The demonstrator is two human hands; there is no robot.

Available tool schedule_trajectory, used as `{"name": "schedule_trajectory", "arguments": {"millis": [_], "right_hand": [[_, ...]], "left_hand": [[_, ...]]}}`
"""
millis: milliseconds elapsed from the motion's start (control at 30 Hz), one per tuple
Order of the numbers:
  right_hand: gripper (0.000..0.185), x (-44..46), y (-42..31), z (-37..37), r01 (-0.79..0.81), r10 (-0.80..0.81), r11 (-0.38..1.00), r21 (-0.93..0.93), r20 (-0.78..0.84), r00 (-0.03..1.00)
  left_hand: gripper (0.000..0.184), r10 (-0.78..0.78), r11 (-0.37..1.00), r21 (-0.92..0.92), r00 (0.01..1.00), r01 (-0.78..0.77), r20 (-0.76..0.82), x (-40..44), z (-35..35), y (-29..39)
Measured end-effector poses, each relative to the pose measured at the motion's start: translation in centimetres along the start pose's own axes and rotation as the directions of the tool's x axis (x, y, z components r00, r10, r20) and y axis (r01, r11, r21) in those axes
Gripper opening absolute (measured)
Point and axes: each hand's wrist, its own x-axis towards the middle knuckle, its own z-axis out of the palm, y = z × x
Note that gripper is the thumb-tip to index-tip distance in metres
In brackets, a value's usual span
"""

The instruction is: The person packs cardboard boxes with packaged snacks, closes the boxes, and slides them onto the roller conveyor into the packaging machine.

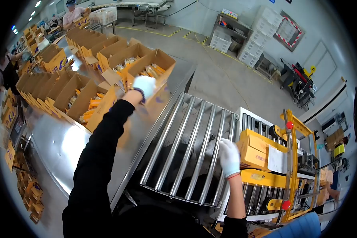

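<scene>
My left hand, in a white glove and smeared by motion, is at the near side of an open cardboard carton. Orange and clear packets lie inside that carton. Whether the fingers grip its wall cannot be made out. Over the right end of the roller conveyor is my right hand, also gloved, with loosely bent fingers apart and nothing visible in them. Just right of it, a closed carton sits between the yellow guides of a carton-sealing machine.
More open cartons stand in two rows on the metal table. A co-worker stands at the far end and another person at the left. White crates are stacked by the wall.
</scene>
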Motion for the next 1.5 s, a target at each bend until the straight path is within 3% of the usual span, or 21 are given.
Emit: {"name": "schedule_trajectory", "arguments": {"millis": [67,133,200,267,300,333,400,433,467,533,600,667,700,733,867,1000,1133,1233,1300,1400,1500], "right_hand": [[0.044,1.6,-5.3,0.1,0.159,-0.161,0.984,0.074,0.016,0.987],[0.055,2.7,-9.4,0.5,0.181,-0.182,0.976,0.119,-0.006,0.983],[0.065,3.7,-12.1,0.5,0.142,-0.14,0.989,0.045,-0.052,0.989],[0.062,4.0,-11.3,2.4,0.136,-0.134,0.99,0.043,-0.037,0.99],[0.06,4.2,-10.5,3.6,0.136,-0.136,0.99,0.039,-0.018,0.991],[0.06,4.3,-9.5,4.2,0.141,-0.141,0.989,0.034,-0.019,0.99],[0.05,4.5,-6.6,5.0,0.065,-0.11,0.96,0.272,0.156,0.982],[0.041,4.5,-5.4,5.4,-0.187,0.111,0.862,0.472,0.185,0.976],[0.05,6.4,-6.3,3.4,-0.17,0.102,0.918,0.358,0.2,0.975],[0.069,9.7,-7.6,0.9,0.099,-0.094,0.991,-0.09,0.061,0.994],[0.087,10.1,-7.3,1.5,0.029,-0.054,0.941,-0.338,-0.065,0.996],[0.096,7.6,-8.5,1.7,0.025,-0.032,0.979,-0.202,-0.031,0.999],[0.097,5.7,-8.2,2.3,0.048,-0.036,0.983,-0.18,0.066,0.997],[0.098,3.7,-7.8,2.9,0.07,-0.044,0.985,-0.157,0.164,0.986],[0.11,2.7,-5.6,2.1,-0.035,0.078,0.92,-0.389,0.095,0.992],[0.095,2.7,-3.0,1.9,-0.038,0.088,0.845,-0.533,0.067,0.994],[0.054,0.5,-0.1,-0.5,-0.074,0.113,0.839,-0.539,0.039,0.993],[0.051,-0.4,1.2,-1.2,-0.11,0.145,0.794,-0.598,0.009,0.989],[0.052,0.2,0.6,-0.9,-0.116,0.162,0.892,-0.437,0.069,0.984],[0.083,0.9,-0.8,1.2,-0.109,0.108,0.993,0.046,0.026,0.994],[0.098,2.6,-4.6,1.8,-0.105,0.111,0.992,0.067,-0.103,0.988]], "left_hand": [[0.034,0.085,0.983,-0.161,0.996,-0.084,-0.002,-2.5,-2.3,4.0],[0.045,0.128,0.624,-0.686,0.915,-0.373,-0.382,-4.4,-1.3,3.6],[0.05,0.03,0.87,-0.361,0.767,-0.335,-0.64,-5.3,-1.9,3.0],[0.048,0.099,0.675,-0.723,0.989,-0.146,-0.108,-6.1,-3.1,1.1],[0.054,0.217,0.48,-0.877,0.969,0.0,0.119,-4.6,0.7,0.4],[0.051,0.41,0.772,-0.536,0.912,-0.343,0.008,-4.9,1.3,1.5],[0.044,0.394,0.733,-0.639,0.912,-0.235,0.117,-5.3,1.2,4.2],[0.039,0.492,0.73,-0.477,0.861,-0.49,-0.131,-4.5,2.6,4.9],[0.035,0.595,0.692,-0.247,0.73,-0.678,-0.337,-3.5,4.8,5.7],[0.038,0.227,0.83,-0.391,0.881,-0.398,-0.415,-3.0,5.5,8.9],[0.049,0.13,0.879,-0.41,0.95,-0.242,-0.283,-3.1,6.2,9.7],[0.06,-0.213,0.459,-0.888,0.968,-0.022,-0.134,-2.2,9.6,9.1],[0.065,-0.014,0.068,-0.988,0.991,0.135,0.135,-2.9,9.6,8.0],[0.065,0.215,0.038,-0.978,0.954,0.206,0.209,-3.2,10.0,7.3],[0.058,0.015,0.07,-0.997,1.0,-0.013,-0.012,-6.8,10.6,15.7],[0.064,0.582,0.143,-0.989,0.806,0.027,0.106,-12.3,11.6,22.3],[0.047,0.224,0.615,-0.635,0.875,-0.468,-0.429,-11.1,2.6,14.2],[0.039,-0.057,0.989,-0.14,0.768,-0.043,-0.638,-5.7,1.5,6.2],[0.04,-0.179,0.972,-0.226,0.84,0.069,-0.512,-4.9,4.0,3.5],[0.024,-0.1,0.812,-0.561,0.909,-0.16,-0.404,-7.5,4.3,3.3],[0.023,0.124,0.589,-0.736,0.938,-0.333,-0.325,-14.5,1.3,3.3]]}}
